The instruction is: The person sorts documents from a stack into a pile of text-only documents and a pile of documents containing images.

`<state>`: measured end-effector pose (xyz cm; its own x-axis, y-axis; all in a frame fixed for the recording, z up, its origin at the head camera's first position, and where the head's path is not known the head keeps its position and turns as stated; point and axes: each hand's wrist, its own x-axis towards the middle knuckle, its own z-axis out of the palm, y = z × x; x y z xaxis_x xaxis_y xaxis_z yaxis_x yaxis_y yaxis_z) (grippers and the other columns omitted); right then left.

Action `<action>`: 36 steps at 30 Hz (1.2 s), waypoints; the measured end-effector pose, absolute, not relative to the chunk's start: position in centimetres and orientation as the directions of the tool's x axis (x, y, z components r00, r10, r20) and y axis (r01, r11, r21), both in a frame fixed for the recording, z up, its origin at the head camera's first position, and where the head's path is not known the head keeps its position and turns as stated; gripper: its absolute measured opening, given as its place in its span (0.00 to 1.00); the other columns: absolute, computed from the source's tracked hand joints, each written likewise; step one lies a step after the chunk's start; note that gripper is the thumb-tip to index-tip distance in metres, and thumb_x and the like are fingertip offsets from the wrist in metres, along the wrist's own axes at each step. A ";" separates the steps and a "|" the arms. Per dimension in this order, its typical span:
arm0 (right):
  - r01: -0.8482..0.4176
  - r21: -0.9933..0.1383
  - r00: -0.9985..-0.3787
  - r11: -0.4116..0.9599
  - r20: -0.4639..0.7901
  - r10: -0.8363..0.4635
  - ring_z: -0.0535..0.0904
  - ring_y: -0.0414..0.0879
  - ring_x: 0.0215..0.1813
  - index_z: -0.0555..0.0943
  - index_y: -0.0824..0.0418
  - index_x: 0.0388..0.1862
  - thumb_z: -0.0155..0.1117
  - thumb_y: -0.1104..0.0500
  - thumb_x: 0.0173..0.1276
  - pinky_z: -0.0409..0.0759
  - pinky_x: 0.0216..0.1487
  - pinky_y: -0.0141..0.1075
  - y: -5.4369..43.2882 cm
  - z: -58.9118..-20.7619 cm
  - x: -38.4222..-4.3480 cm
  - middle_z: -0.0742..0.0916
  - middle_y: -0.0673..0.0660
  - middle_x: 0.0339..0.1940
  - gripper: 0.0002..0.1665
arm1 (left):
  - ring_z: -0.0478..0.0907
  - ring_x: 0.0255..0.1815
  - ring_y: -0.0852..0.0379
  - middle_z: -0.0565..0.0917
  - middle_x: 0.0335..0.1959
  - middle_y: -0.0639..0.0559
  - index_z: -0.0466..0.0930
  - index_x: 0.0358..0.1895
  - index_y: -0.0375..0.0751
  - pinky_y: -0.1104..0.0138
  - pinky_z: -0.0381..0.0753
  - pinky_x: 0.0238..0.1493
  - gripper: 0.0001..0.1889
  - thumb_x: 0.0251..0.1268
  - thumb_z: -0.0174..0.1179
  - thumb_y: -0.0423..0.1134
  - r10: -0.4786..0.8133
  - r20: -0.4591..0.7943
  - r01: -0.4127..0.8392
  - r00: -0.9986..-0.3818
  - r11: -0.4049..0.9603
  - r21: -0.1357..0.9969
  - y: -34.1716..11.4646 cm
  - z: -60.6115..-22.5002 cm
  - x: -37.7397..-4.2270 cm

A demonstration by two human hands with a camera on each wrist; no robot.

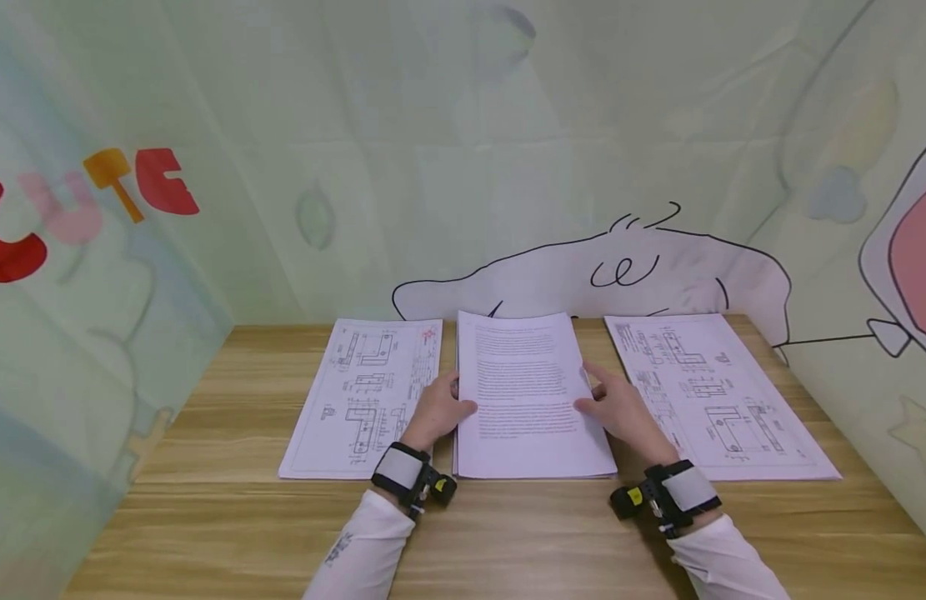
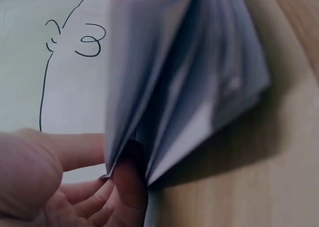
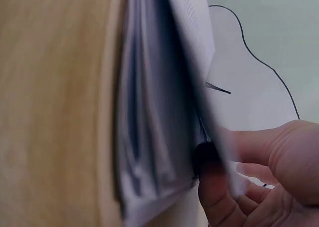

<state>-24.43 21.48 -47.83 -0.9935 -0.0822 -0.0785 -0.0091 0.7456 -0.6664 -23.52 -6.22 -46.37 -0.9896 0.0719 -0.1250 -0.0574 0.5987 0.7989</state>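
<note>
A stack of printed text pages (image 1: 518, 454) is in the middle of the head view, between both hands. My left hand (image 1: 437, 412) pinches its left edge, thumb on the top page and fingers underneath. On the opposite edge, my right hand (image 1: 622, 412) pinches the pages the same way. Both wrist views show the upper sheets (image 2: 124, 72) between thumb and fingers, with lower sheets (image 3: 149, 137) fanned apart beneath them. A dark band (image 3: 205, 156) circles a right finger.
Sheets with technical drawings (image 1: 335, 392) lie left of the stack, and more drawing sheets (image 1: 740, 383) lie to the right. All rest on a wooden table (image 1: 523, 533). A cartoon-printed curtain (image 1: 432, 167) hangs behind and at the sides.
</note>
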 end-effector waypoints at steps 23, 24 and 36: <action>-0.166 -0.504 -0.958 0.848 -0.120 -0.259 0.75 0.47 0.36 0.75 0.63 0.68 0.62 0.51 0.71 0.68 0.31 0.35 21.8 -45.6 -22.9 0.85 0.61 0.42 0.30 | 0.73 0.69 0.39 0.74 0.68 0.36 0.69 0.70 0.36 0.50 0.73 0.68 0.28 0.70 0.58 0.45 -0.023 -0.004 -0.020 -1.000 0.769 0.639 -4.7 -45.5 -22.8; -0.176 -0.509 -0.955 0.843 -0.120 -0.272 0.75 0.46 0.36 0.74 0.63 0.68 0.61 0.51 0.72 0.69 0.31 0.35 22.0 -45.2 -22.8 0.85 0.60 0.41 0.31 | 0.72 0.69 0.39 0.74 0.68 0.36 0.69 0.70 0.36 0.50 0.73 0.68 0.28 0.71 0.58 0.44 -0.023 0.016 -0.007 -1.000 0.764 0.646 -4.6 -45.2 -22.7; -0.170 -0.460 -0.985 0.871 0.070 -0.155 0.80 0.69 0.54 0.71 0.67 0.69 0.59 0.47 0.73 0.80 0.45 0.54 28.6 -42.6 -22.2 0.80 0.77 0.59 0.34 | 0.71 0.71 0.46 0.75 0.68 0.42 0.72 0.67 0.41 0.52 0.70 0.71 0.23 0.74 0.53 0.43 0.177 0.164 0.241 -0.971 0.682 0.691 -0.1 -43.1 -20.8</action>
<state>-22.18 28.61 -42.65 -0.9854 -0.1553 0.0703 -0.1702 0.8712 -0.4605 -20.78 -0.05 -43.06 -0.9705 0.1766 0.1639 0.2407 0.6818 0.6908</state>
